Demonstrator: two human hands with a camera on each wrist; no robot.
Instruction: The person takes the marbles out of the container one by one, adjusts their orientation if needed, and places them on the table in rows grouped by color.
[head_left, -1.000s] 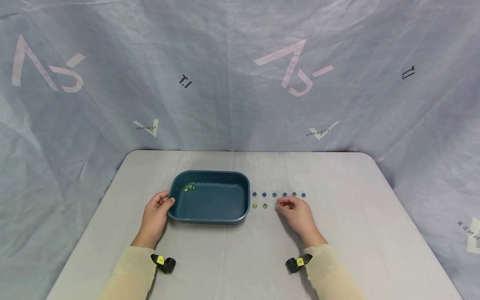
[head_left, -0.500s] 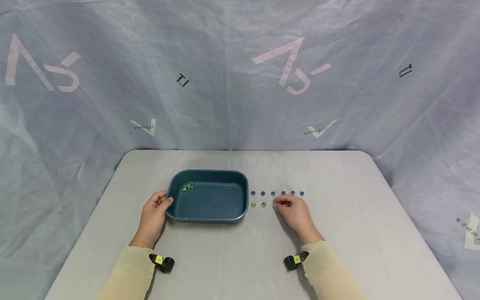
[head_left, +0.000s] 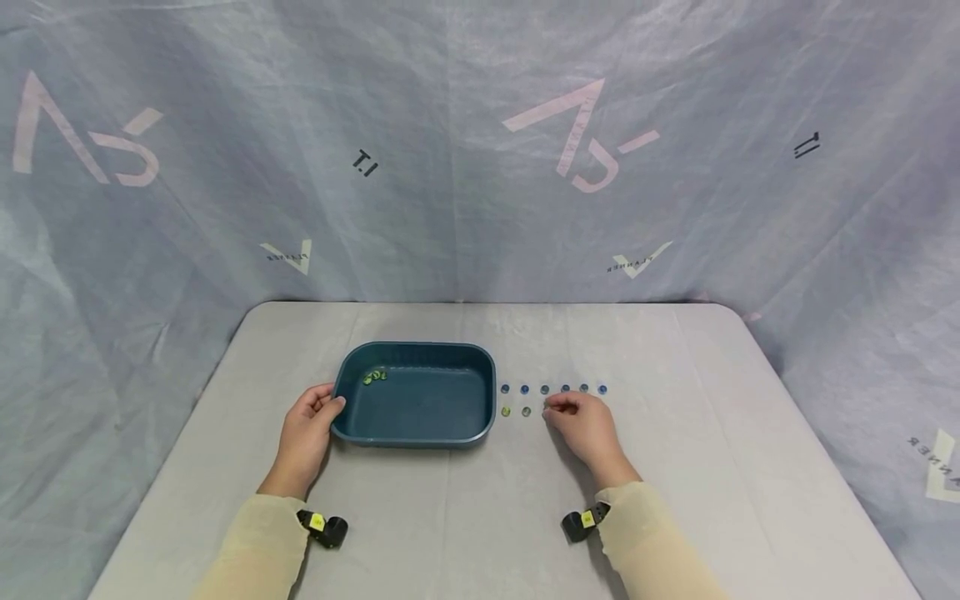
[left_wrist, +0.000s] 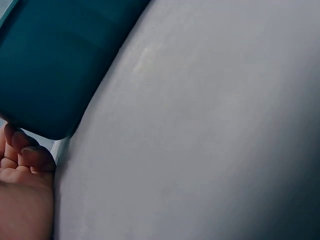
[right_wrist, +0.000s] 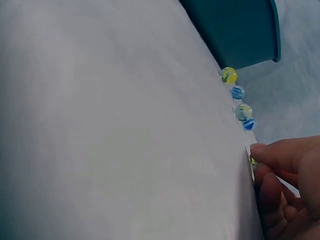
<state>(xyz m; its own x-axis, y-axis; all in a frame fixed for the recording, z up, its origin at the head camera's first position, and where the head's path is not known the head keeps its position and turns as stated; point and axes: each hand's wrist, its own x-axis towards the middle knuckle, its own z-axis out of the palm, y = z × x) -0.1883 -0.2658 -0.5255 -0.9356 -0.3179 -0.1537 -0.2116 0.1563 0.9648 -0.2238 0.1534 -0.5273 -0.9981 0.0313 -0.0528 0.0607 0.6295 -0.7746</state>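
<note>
Two hands work in the lower half of the frame: the left hand grips the dark teal, rectangular, plastic-looking tub at its left rim; the right hand, right of centre, pinches a small, yellow-tinted round glass marble. In my judgement, good handling calls for a light, even pinch, clear of the mostly blue glass marbles above.

Room to pass lies over the table between the wrist cameras — teal tray and marbles stand beyond.
</note>
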